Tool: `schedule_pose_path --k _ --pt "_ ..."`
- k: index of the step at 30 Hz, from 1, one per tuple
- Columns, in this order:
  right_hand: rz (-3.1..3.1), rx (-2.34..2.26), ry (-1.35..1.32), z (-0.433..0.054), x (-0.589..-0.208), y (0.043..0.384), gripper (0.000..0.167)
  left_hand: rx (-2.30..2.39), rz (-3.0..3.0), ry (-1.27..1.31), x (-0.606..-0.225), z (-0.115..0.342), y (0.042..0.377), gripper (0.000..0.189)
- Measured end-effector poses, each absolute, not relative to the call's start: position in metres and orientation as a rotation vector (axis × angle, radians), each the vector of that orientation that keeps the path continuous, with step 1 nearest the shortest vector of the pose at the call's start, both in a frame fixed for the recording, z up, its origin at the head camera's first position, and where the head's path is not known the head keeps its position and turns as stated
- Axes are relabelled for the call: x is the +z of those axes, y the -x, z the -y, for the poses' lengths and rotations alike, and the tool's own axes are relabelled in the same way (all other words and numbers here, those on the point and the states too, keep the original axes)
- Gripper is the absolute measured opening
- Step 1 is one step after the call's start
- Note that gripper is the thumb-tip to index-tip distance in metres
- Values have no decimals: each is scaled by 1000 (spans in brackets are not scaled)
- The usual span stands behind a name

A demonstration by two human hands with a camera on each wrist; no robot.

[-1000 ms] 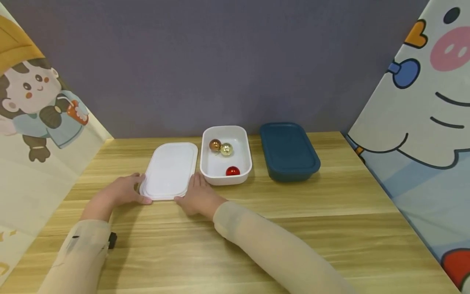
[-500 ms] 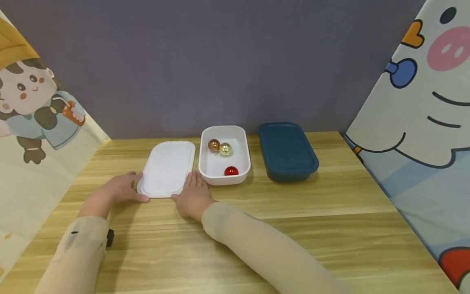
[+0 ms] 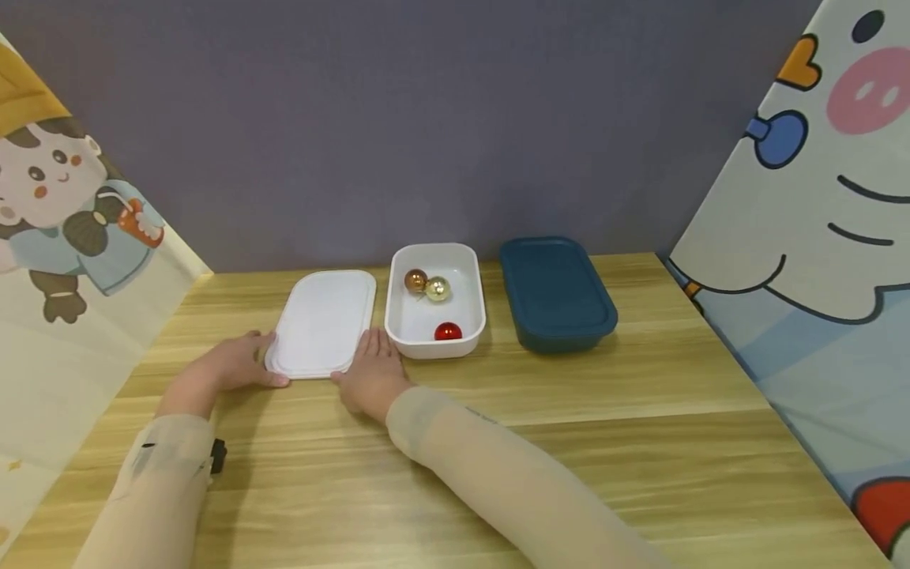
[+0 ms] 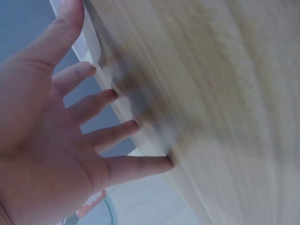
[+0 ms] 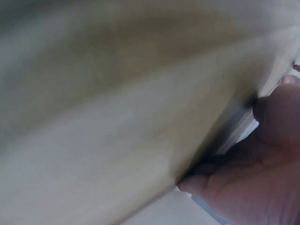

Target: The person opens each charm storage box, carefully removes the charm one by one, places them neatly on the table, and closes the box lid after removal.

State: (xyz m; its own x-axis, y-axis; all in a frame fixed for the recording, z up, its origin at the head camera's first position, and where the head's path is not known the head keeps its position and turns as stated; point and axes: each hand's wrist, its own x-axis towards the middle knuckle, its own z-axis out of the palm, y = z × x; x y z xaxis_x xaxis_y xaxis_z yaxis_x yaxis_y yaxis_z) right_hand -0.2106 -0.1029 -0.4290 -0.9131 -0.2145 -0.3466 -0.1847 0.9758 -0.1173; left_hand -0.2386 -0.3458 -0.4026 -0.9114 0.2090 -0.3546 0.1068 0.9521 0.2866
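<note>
A white plastic lid [image 3: 323, 320] lies flat on the wooden table, left of a white box. My left hand [image 3: 235, 365] is at its near left corner, thumb along the front edge; the left wrist view shows that hand's fingers [image 4: 136, 166] spread and straight, tips down at the wood. Along the lid's right edge my right hand [image 3: 373, 375] lies with fingers extended forward, its thumb at the near right corner. The uncovered white box [image 3: 435, 349] holds a brown ball [image 3: 415, 280], a gold ball [image 3: 438, 288] and a red ball [image 3: 448, 331], all shiny.
A dark teal box with its lid on [image 3: 558, 284] stands right of the white box. The grey back wall [image 3: 455, 126] rises behind the table [image 3: 604, 442]. Cartoon-printed panels [image 3: 796, 237] flank both sides.
The white lid has slid a little away from me and slightly left, with both hands moving along with it. The boxes and balls have stayed in place.
</note>
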Motion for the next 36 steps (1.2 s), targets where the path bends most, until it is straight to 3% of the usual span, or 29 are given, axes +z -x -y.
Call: schedule_pose_path --k 10,16,20,30,36 --pt "-2697 -132 564 80 -420 168 90 338 -2715 -227 -398 348 239 119" --pt "-2567 -272 814 32 -389 127 94 357 -2715 -207 -399 347 241 118" --pt "-2518 -399 800 -7 -367 114 96 389 -2711 -189 -403 343 242 120" --pt "-2626 -623 565 -117 -324 131 103 419 -2746 -221 -410 334 240 125" --pt "-2736 -593 455 -179 -299 154 107 402 -2858 -231 -382 296 238 120"
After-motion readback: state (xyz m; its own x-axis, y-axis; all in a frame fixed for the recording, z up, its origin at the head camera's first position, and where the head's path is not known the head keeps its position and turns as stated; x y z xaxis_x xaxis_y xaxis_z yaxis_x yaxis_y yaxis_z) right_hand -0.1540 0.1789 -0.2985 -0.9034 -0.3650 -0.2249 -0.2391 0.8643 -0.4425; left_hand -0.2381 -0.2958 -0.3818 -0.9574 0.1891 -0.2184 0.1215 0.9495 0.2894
